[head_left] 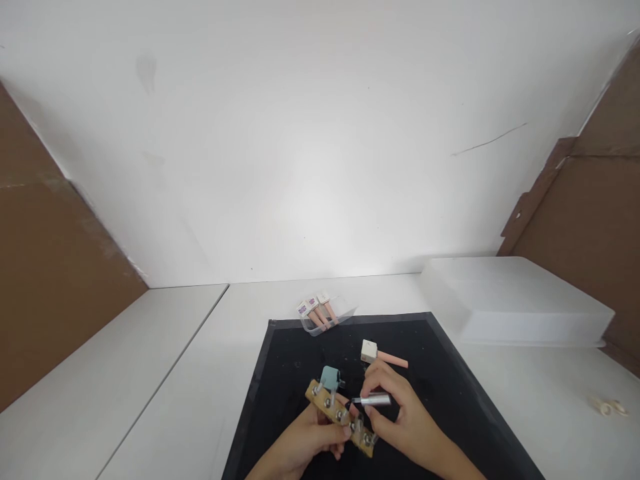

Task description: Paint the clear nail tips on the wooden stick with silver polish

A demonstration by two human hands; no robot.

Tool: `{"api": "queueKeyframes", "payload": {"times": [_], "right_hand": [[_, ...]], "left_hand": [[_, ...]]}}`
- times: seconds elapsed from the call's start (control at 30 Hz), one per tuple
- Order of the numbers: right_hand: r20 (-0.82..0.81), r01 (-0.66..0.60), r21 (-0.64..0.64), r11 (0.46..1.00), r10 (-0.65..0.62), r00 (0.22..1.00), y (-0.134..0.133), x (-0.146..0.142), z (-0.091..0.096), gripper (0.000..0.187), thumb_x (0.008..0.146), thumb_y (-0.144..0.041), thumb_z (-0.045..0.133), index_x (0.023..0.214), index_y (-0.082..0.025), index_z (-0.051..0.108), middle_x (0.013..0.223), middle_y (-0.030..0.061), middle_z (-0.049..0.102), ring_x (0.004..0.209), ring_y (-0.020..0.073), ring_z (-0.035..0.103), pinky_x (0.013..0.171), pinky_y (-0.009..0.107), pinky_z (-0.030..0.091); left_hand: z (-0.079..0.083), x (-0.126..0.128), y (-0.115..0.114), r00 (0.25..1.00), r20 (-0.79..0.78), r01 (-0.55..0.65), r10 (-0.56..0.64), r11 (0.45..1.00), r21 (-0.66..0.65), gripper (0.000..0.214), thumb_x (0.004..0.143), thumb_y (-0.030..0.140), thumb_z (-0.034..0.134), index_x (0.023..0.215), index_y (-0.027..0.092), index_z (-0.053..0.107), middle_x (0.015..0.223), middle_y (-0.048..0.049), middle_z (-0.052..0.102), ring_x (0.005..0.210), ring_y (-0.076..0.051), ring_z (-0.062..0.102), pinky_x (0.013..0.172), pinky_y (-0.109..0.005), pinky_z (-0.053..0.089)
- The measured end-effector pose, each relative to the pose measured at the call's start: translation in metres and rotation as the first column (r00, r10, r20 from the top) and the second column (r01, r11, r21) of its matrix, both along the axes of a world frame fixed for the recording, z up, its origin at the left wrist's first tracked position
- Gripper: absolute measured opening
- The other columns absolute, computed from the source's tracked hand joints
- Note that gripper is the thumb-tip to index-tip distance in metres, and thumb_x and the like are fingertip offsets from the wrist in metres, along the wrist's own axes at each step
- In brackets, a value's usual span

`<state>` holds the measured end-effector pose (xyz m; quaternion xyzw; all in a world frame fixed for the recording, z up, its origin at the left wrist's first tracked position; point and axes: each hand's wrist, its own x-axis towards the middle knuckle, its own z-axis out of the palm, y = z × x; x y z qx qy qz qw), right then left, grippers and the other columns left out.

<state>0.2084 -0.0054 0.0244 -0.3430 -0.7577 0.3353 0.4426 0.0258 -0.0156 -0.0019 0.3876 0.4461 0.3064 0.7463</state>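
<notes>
My left hand [317, 437] is closed around a wooden strip [314, 392] that bears several round metal studs and clear nail tips. The strip slants down to the right above the black mat. Between the fingertips of my right hand [400, 413] is a nail polish brush with a silver handle [376, 399]. Its dark tip points left, close to the strip; whether it touches a nail tip I cannot tell. Just behind the strip is a light teal object [330, 377], partly hidden. Beyond my right hand lies a white polish bottle [369, 351] with a pink cap [393, 359].
At the mat's far edge a clear plastic tray [345, 309] holds several pink-capped bottles. The black mat [285, 353] covers the middle of the white table. To the right are a translucent white box [530, 293] and small cream-coloured rings [606, 407]. Brown cardboard panels [55, 267] flank the table.
</notes>
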Motion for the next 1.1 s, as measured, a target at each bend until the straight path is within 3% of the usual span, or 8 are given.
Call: {"api": "queueKeyframes", "payload": {"times": [0.27,0.53,0.77,1.1], "right_hand": [[-0.036,0.085,-0.056,0.995,-0.087,0.996,0.0012,0.0001,-0.0032,0.024,0.062,-0.002,0.048,0.077,-0.021,0.047,0.070,-0.0021,0.046,0.062,0.0149,0.045,0.056,0.024,0.038],[-0.099,-0.010,-0.168,0.986,-0.007,0.995,-0.0002,0.0001,-0.0043,0.020,0.064,-0.005,0.052,0.076,-0.020,0.047,0.072,-0.0017,0.045,0.060,0.0133,0.043,0.053,0.023,0.037],[-0.121,-0.061,-0.148,0.987,0.043,0.992,0.0016,-0.0014,-0.0057,0.019,0.065,-0.005,0.053,0.073,-0.020,0.047,0.072,-0.0021,0.044,0.058,0.0124,0.041,0.051,0.022,0.035],[-0.087,-0.021,-0.100,0.995,0.013,0.996,0.0016,-0.0022,-0.0025,0.021,0.063,-0.001,0.051,0.070,-0.020,0.048,0.072,-0.0011,0.045,0.059,0.0131,0.042,0.052,0.022,0.035]], "left_hand": [[0.0033,-0.0007,-0.0016,0.999,-0.017,0.044,-0.043,0.998,0.049,0.030,0.059,0.024,0.070,0.086,0.014,0.060,0.067,0.0010,0.053,0.055,-0.008,0.045,0.056,-0.024,0.036],[-0.0030,0.0007,-0.0012,0.999,-0.027,0.041,-0.040,0.998,0.053,0.034,0.058,0.026,0.072,0.086,0.013,0.060,0.070,-0.0006,0.055,0.058,-0.010,0.046,0.055,-0.024,0.037],[0.0016,0.0003,-0.0013,0.997,-0.002,0.077,-0.077,0.996,0.047,0.032,0.056,0.024,0.074,0.084,0.013,0.061,0.072,-0.0005,0.054,0.063,-0.010,0.047,0.056,-0.024,0.038],[0.0059,0.0015,-0.0016,0.992,0.005,0.129,-0.129,0.991,0.036,0.030,0.054,0.024,0.074,0.080,0.014,0.062,0.074,-0.0014,0.055,0.066,-0.012,0.047,0.055,-0.024,0.036]]}}
